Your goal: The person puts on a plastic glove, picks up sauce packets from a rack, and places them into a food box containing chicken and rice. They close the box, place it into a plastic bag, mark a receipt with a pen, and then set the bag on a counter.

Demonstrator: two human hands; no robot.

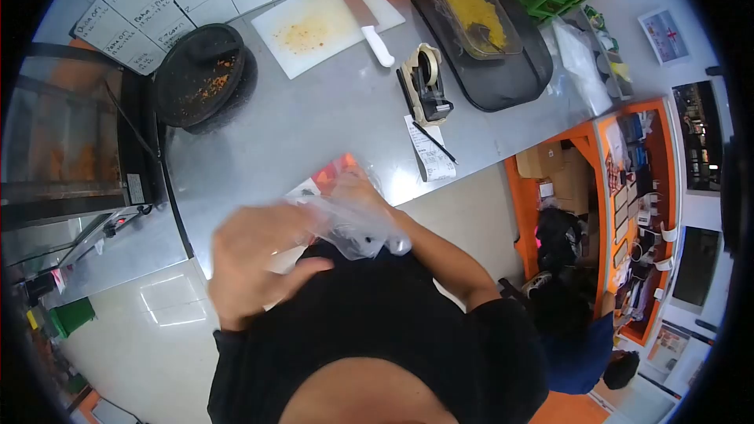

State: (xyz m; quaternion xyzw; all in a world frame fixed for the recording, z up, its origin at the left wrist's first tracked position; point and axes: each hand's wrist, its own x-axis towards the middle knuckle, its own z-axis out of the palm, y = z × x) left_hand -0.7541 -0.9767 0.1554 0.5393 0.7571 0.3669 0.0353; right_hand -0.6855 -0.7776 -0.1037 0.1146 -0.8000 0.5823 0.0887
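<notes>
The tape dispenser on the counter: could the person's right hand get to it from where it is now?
Probably yes. The tape dispenser stands in the open on the steel counter, with bare surface on the near side. But the right hand is busy in a clear plastic bag that the left hand also grips.

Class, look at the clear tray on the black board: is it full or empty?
Partly full. The clear tray on the black board holds yellow food at one end; the rest shows bare.

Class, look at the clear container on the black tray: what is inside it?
The clear container on the black tray holds yellow crumbly food and a dark utensil. What lies beneath the food is covered.
</notes>
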